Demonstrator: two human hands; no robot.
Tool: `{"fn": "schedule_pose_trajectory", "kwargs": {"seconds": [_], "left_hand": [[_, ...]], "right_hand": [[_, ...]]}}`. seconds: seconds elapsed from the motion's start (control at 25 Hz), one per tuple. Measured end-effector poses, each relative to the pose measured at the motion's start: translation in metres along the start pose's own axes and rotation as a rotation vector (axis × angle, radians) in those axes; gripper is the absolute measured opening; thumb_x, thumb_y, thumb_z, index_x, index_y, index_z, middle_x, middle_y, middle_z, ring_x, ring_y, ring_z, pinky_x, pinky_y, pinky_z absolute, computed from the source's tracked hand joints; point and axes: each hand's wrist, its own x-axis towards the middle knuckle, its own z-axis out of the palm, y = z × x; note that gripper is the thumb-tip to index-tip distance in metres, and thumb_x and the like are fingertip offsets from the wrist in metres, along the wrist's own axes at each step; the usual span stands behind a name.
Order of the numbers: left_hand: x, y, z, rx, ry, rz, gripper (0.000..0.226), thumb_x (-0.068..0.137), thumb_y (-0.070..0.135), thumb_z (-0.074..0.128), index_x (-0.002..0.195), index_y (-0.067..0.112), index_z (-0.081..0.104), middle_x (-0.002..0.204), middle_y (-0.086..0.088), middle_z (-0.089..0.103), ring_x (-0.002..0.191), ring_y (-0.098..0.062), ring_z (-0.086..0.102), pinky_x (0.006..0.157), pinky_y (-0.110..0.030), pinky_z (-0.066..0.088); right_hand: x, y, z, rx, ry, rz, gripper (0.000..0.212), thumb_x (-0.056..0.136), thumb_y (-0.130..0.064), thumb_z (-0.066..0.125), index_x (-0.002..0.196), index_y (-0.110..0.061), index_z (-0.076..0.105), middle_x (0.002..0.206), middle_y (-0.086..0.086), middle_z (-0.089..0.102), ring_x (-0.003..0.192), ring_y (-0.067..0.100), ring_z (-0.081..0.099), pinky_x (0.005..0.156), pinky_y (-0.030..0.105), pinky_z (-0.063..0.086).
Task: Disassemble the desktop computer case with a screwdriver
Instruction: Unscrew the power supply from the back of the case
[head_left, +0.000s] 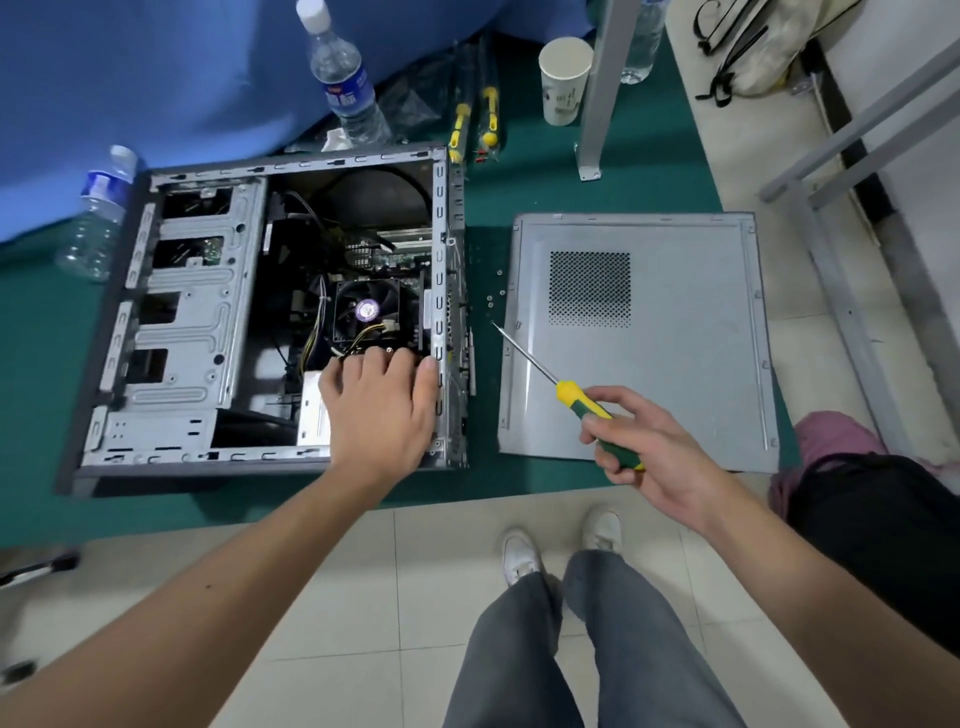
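Grey metal shows all round the computer case (182, 322), which lies on its side on the green mat (519, 483) at the left. Its side panel (675, 364) is already off and lies flat on the mat just to the right. A few small screws (493, 301) sit on the mat between the two. So the outside step looks done, and the job now seems to be taking out the parts inside.

Down in the near right corner of the case goes the left hand (382, 395). Its fingers are spread and a little bent, with the tips resting by the black fan (366, 312) and the wires next to it. I cannot tell if it grips anything.

Over the near edge of the side panel is the right hand (639, 441). It grips the green and yellow handle of the screwdriver (566, 395), fingers curled round it. The thin metal tip points far and left, toward the case, touching nothing.

Next, the person probably needs to find a screw inside and bring the tip straight down into it.
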Motion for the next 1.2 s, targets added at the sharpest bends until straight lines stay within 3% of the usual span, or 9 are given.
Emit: {"fn": "schedule_pose_trajectory", "kwargs": {"seconds": [0.08, 0.2, 0.4, 0.52, 0.64, 0.96, 1.2], "left_hand": [[0.001, 0.002, -0.001, 0.009, 0.015, 0.011, 0.041, 0.100, 0.047, 0.020, 0.079, 0.023, 0.047, 0.087, 0.002, 0.047, 0.094, -0.025, 0.047, 0.104, -0.045, 0.025], [0.002, -0.001, 0.002, 0.016, 0.033, 0.036, 0.040, 0.101, 0.047, 0.020, 0.075, 0.025, 0.042, 0.084, 0.004, 0.046, 0.089, -0.024, 0.046, 0.101, -0.044, 0.027], [0.004, -0.004, 0.007, 0.014, 0.051, 0.040, 0.048, 0.100, 0.053, 0.018, 0.074, 0.023, 0.045, 0.082, 0.003, 0.047, 0.084, -0.019, 0.039, 0.099, -0.043, 0.026], [0.005, -0.005, 0.010, 0.017, 0.058, 0.054, 0.050, 0.101, 0.054, 0.019, 0.075, 0.022, 0.047, 0.083, 0.003, 0.048, 0.083, -0.018, 0.037, 0.097, -0.042, 0.025], [0.006, -0.006, 0.010, 0.012, 0.065, 0.052, 0.053, 0.100, 0.056, 0.019, 0.075, 0.021, 0.048, 0.082, 0.002, 0.050, 0.084, -0.020, 0.040, 0.097, -0.042, 0.026], [0.006, -0.006, 0.010, 0.028, 0.061, 0.047, 0.058, 0.097, 0.063, 0.015, 0.077, 0.020, 0.049, 0.086, 0.000, 0.052, 0.089, -0.023, 0.044, 0.098, -0.041, 0.024], [0.007, -0.005, 0.011, 0.028, 0.068, 0.046, 0.057, 0.097, 0.062, 0.016, 0.076, 0.020, 0.048, 0.086, 0.000, 0.051, 0.089, -0.023, 0.043, 0.099, -0.041, 0.025]], "right_hand": [[0.001, 0.003, -0.005, -0.014, -0.030, -0.011, 0.036, 0.071, -0.019, 0.081, 0.106, -0.023, 0.074, 0.081, 0.002, 0.065, 0.057, 0.013, 0.051, 0.044, 0.020, 0.036], [0.005, 0.009, -0.016, 0.007, -0.063, -0.011, 0.035, 0.070, -0.022, 0.077, 0.105, -0.018, 0.077, 0.077, 0.001, 0.065, 0.052, 0.012, 0.044, 0.041, 0.017, 0.029], [0.005, 0.016, -0.035, -0.111, -0.147, -0.038, 0.037, 0.069, -0.034, 0.081, 0.100, -0.014, 0.076, 0.077, 0.010, 0.069, 0.045, 0.014, 0.035, 0.043, 0.024, 0.021], [-0.001, 0.020, -0.037, -0.145, -0.159, -0.047, 0.046, 0.063, -0.039, 0.087, 0.098, -0.012, 0.077, 0.078, 0.013, 0.069, 0.046, 0.015, 0.033, 0.044, 0.024, 0.024], [-0.006, 0.025, -0.031, -0.112, -0.155, -0.070, 0.031, 0.069, -0.029, 0.081, 0.094, -0.012, 0.078, 0.074, 0.009, 0.065, 0.046, 0.011, 0.037, 0.043, 0.020, 0.030], [-0.003, 0.031, -0.024, -0.100, -0.137, -0.062, 0.026, 0.073, -0.026, 0.077, 0.095, -0.013, 0.078, 0.072, 0.004, 0.064, 0.046, 0.013, 0.036, 0.045, 0.021, 0.032], [-0.003, 0.009, -0.029, -0.296, -0.174, -0.170, 0.025, 0.073, -0.029, 0.084, 0.095, -0.021, 0.079, 0.067, -0.002, 0.062, 0.049, 0.015, 0.038, 0.047, 0.020, 0.035]]}}
